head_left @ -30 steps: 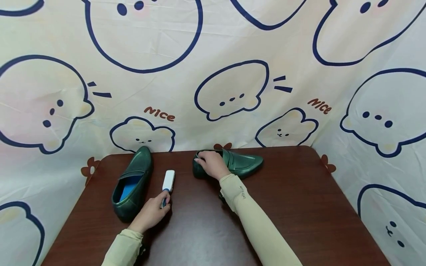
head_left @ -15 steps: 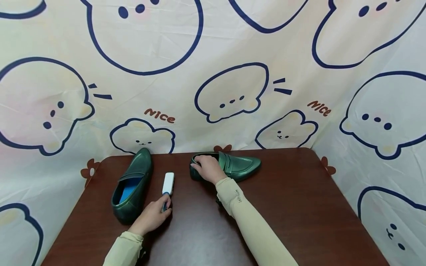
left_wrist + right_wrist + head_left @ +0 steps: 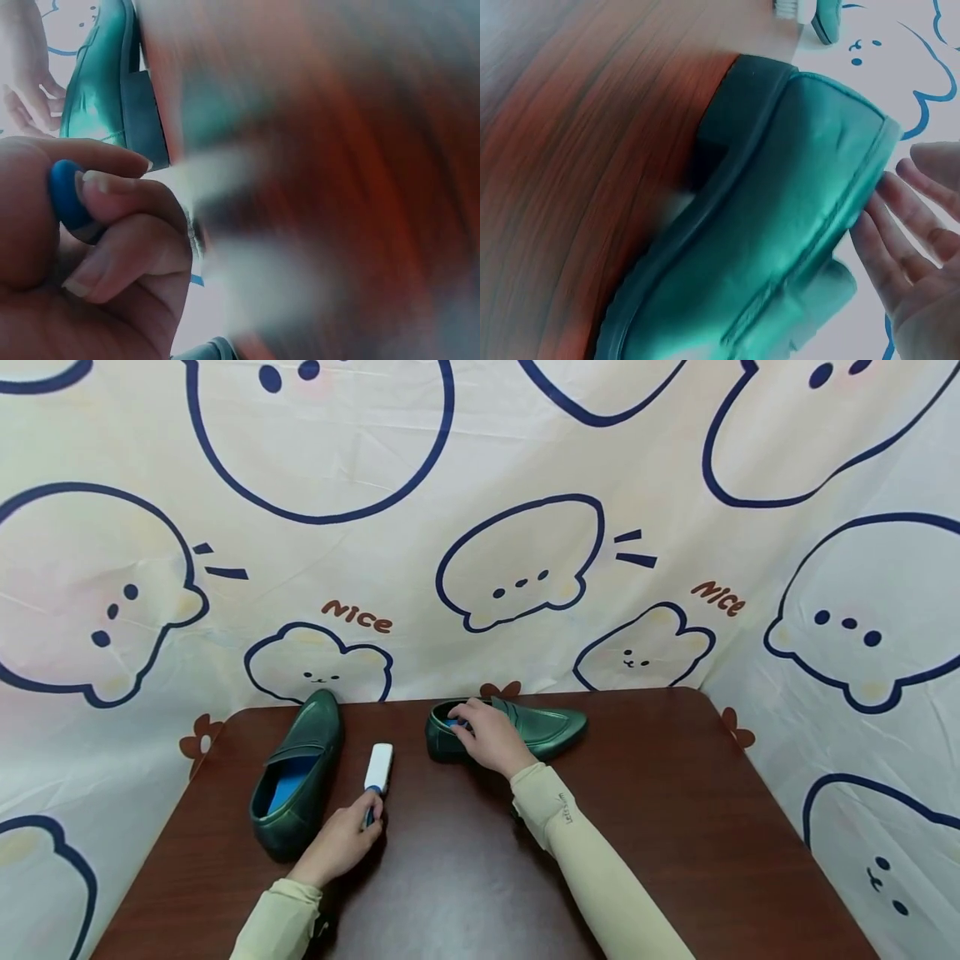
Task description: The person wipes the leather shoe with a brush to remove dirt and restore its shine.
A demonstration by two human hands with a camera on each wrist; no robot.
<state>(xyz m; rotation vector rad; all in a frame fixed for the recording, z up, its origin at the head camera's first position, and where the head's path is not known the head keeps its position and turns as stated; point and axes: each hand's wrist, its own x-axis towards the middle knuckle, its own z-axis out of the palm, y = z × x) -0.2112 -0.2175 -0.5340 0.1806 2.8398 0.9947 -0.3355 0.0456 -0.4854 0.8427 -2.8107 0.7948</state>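
My left hand (image 3: 343, 843) grips the blue handle (image 3: 67, 196) of a brush, whose white head (image 3: 379, 767) points away over the table. In the right wrist view, the brush's pale bristles (image 3: 786, 9) show at the top. At the back middle, a green loafer (image 3: 551, 732) lies with its toe to the right. My right hand (image 3: 491, 737) is over that loafer's opening, with loosely bent fingers along the rim in the right wrist view. Left of the brush stands the other green loafer (image 3: 318, 731), its toe pointing to the back and a blue insole (image 3: 291, 783) inside.
Both loafers rest on a brown wooden table (image 3: 660, 827). Behind it and along the sides hangs a pale cloth (image 3: 517, 460) printed with cartoon animals, close to the table's back edge.
The right-hand loafer has shifted slightly left. My right hand has since drawn back to the right from its heel, uncovering a bit of blue inside. The left hand stays with the brush.
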